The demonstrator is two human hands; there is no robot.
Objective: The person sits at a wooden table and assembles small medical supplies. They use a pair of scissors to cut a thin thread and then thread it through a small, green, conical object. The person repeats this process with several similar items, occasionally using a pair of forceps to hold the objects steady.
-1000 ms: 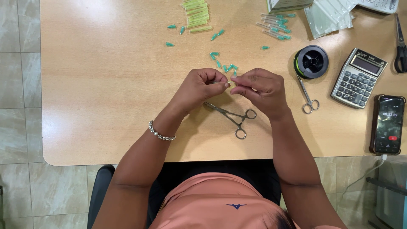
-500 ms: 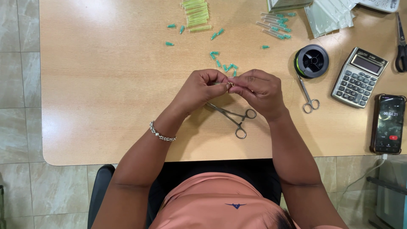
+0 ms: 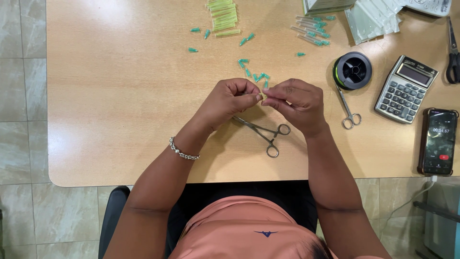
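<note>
Both hands pinching one tiny pale piece [image 3: 262, 96]: left hand [image 3: 229, 100] grip narrow, right hand [image 3: 294, 103] likewise. Slip risk; would drop among green tips [image 3: 254, 74] on worktop [image 3: 120, 96].

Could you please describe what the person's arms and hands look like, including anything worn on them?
Both arms are bare from the shoulders down, with no gloves on the left hand or the right hand. The left wrist carries a silver beaded bracelet; the right wrist has nothing on it. No rings can be made out. The person wears a salmon-pink top with a small dark emblem.
</note>
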